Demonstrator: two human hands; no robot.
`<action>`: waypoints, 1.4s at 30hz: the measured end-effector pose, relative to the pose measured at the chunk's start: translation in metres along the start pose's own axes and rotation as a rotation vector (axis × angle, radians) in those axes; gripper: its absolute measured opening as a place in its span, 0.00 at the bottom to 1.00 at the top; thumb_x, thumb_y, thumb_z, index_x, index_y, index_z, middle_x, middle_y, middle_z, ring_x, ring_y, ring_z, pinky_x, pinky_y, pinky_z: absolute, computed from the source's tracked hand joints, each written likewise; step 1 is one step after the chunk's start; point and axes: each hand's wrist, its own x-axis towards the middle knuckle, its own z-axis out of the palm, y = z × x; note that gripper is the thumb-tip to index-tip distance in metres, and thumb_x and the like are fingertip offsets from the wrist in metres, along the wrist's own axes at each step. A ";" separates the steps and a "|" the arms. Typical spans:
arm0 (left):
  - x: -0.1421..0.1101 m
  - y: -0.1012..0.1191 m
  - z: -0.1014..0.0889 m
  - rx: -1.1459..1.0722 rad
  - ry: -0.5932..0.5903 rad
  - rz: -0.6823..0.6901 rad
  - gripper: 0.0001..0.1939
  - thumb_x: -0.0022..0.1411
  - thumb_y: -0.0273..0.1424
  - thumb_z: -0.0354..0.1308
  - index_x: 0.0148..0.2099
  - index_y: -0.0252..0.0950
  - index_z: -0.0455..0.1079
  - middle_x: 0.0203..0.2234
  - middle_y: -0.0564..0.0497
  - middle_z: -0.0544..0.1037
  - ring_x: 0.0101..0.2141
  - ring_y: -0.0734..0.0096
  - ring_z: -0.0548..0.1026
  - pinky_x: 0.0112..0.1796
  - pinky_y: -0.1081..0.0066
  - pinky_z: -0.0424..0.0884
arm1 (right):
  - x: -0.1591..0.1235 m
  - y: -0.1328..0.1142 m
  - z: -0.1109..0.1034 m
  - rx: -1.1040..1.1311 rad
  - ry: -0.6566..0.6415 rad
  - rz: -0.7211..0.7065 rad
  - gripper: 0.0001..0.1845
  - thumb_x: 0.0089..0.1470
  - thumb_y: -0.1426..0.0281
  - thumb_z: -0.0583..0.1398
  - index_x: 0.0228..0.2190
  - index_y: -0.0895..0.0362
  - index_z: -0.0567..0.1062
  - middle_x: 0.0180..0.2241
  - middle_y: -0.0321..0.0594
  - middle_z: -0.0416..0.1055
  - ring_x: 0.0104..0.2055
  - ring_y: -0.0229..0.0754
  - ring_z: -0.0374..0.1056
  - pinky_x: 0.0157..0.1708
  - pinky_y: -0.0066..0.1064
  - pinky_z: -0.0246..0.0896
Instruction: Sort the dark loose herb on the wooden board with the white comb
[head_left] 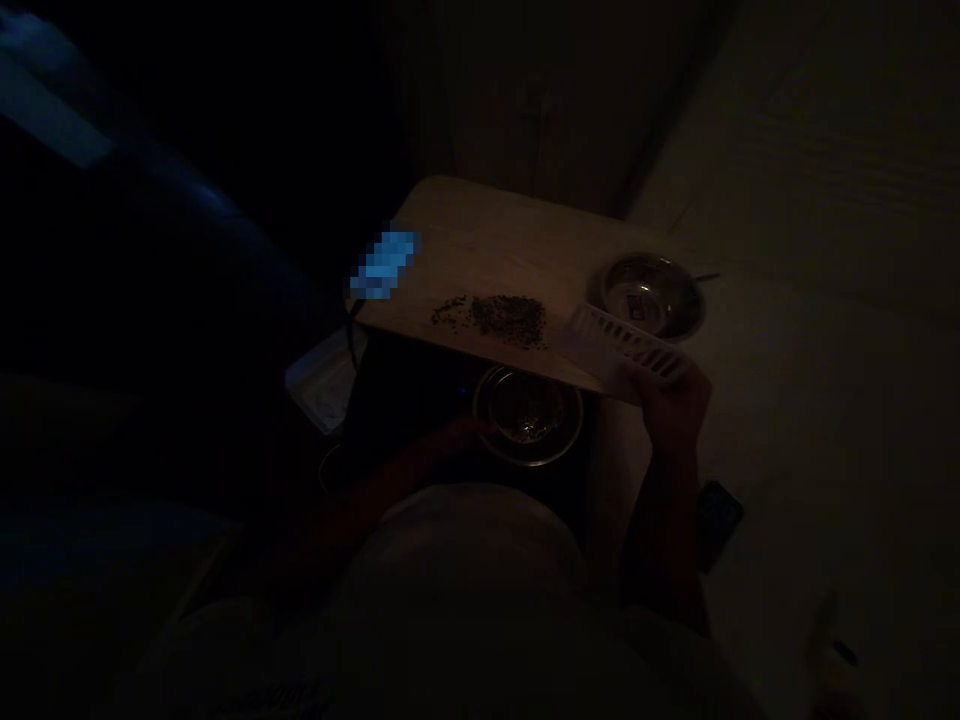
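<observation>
The scene is very dark. A pile of small dark grains or seeds (510,318) lies on a pale wooden tabletop (495,235), with some scattered to its left. My right hand (675,400) grips one end of a white slotted plastic basket or tray (626,345) at the table's right front edge; the far end is close to the pile. Below the front edge sits a round metal bowl (528,460) with a few bits and a shine inside. At its left rim is my left hand (466,432), fingers dim but apparently closed on the rim.
A second metal bowl (652,290) with a label inside stands at the right of the tabletop. A lit, blurred-out screen (386,262) is at the left edge. A pale tray (324,380) sits lower left. On the floor at right lies a dark phone-like object (720,515).
</observation>
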 end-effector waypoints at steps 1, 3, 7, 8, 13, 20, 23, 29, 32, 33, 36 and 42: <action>0.000 0.000 0.000 0.004 0.012 0.004 0.23 0.42 0.17 0.65 0.44 0.32 0.77 0.34 0.40 0.83 0.44 0.46 0.79 0.49 0.55 0.71 | -0.004 0.000 0.001 0.005 0.013 0.014 0.14 0.42 0.62 0.69 0.31 0.58 0.78 0.28 0.40 0.76 0.30 0.43 0.71 0.32 0.37 0.70; 0.000 -0.001 0.001 0.005 0.021 0.018 0.23 0.42 0.17 0.65 0.44 0.32 0.77 0.35 0.41 0.83 0.44 0.47 0.79 0.48 0.55 0.72 | -0.012 0.000 0.004 0.021 0.045 0.041 0.15 0.42 0.63 0.69 0.31 0.58 0.77 0.30 0.42 0.76 0.32 0.45 0.72 0.33 0.38 0.70; 0.000 -0.001 0.002 -0.015 -0.021 0.019 0.21 0.43 0.17 0.64 0.43 0.31 0.77 0.34 0.41 0.83 0.43 0.47 0.79 0.48 0.55 0.72 | -0.030 -0.001 0.010 0.028 0.134 0.091 0.15 0.43 0.63 0.69 0.32 0.58 0.76 0.32 0.43 0.76 0.34 0.46 0.73 0.35 0.38 0.71; 0.000 -0.001 0.002 -0.017 -0.025 0.013 0.20 0.43 0.17 0.64 0.42 0.31 0.77 0.33 0.41 0.83 0.43 0.47 0.79 0.48 0.55 0.72 | -0.035 -0.001 0.011 0.029 0.145 0.098 0.14 0.43 0.63 0.68 0.31 0.58 0.76 0.31 0.43 0.76 0.33 0.45 0.72 0.35 0.38 0.71; -0.001 0.000 0.001 -0.023 -0.023 -0.004 0.19 0.45 0.17 0.63 0.42 0.31 0.78 0.33 0.40 0.83 0.44 0.46 0.79 0.49 0.55 0.71 | -0.051 -0.006 0.017 0.056 0.144 0.138 0.14 0.42 0.63 0.68 0.29 0.58 0.75 0.29 0.42 0.75 0.30 0.45 0.72 0.32 0.38 0.71; -0.004 0.002 0.004 -0.040 0.029 -0.026 0.21 0.43 0.16 0.63 0.43 0.30 0.77 0.34 0.39 0.83 0.47 0.42 0.77 0.51 0.51 0.69 | -0.055 -0.007 0.029 0.123 0.201 0.177 0.14 0.44 0.64 0.68 0.30 0.58 0.73 0.31 0.44 0.74 0.33 0.45 0.72 0.36 0.39 0.71; -0.003 0.001 0.002 0.004 0.043 -0.026 0.22 0.43 0.17 0.64 0.44 0.31 0.76 0.37 0.40 0.83 0.47 0.45 0.78 0.50 0.52 0.71 | -0.055 -0.007 0.032 0.113 0.256 0.175 0.14 0.44 0.64 0.67 0.30 0.58 0.73 0.31 0.43 0.73 0.32 0.44 0.71 0.35 0.38 0.70; -0.002 0.003 0.000 0.045 -0.014 -0.031 0.26 0.38 0.21 0.70 0.44 0.32 0.75 0.37 0.45 0.83 0.43 0.53 0.79 0.48 0.57 0.73 | -0.061 -0.013 0.037 0.103 0.224 0.191 0.15 0.44 0.63 0.67 0.31 0.60 0.73 0.30 0.42 0.73 0.32 0.42 0.70 0.34 0.36 0.69; -0.003 0.003 0.001 0.051 -0.039 -0.027 0.26 0.37 0.23 0.70 0.44 0.31 0.75 0.38 0.44 0.83 0.43 0.52 0.79 0.48 0.57 0.73 | -0.061 -0.014 0.039 0.128 0.233 0.198 0.16 0.43 0.63 0.67 0.31 0.60 0.73 0.31 0.43 0.74 0.32 0.42 0.71 0.35 0.37 0.69; -0.003 0.003 0.001 0.053 -0.049 -0.022 0.25 0.38 0.23 0.70 0.44 0.31 0.75 0.38 0.44 0.83 0.44 0.52 0.79 0.49 0.56 0.72 | -0.061 -0.014 0.039 0.133 0.247 0.201 0.16 0.43 0.63 0.67 0.31 0.60 0.73 0.31 0.43 0.74 0.32 0.42 0.71 0.35 0.37 0.69; -0.002 0.002 -0.001 0.045 -0.085 -0.003 0.26 0.39 0.22 0.70 0.45 0.32 0.74 0.37 0.44 0.83 0.48 0.50 0.77 0.52 0.55 0.69 | -0.059 -0.013 0.038 0.111 0.269 0.191 0.15 0.44 0.64 0.67 0.31 0.60 0.73 0.30 0.42 0.73 0.31 0.42 0.70 0.34 0.36 0.69; 0.002 0.000 -0.006 0.080 -0.036 -0.018 0.23 0.38 0.24 0.71 0.41 0.32 0.76 0.34 0.44 0.83 0.47 0.48 0.77 0.51 0.55 0.69 | -0.056 -0.014 0.043 0.120 0.291 0.147 0.13 0.47 0.63 0.65 0.31 0.59 0.72 0.31 0.42 0.72 0.33 0.42 0.70 0.36 0.36 0.69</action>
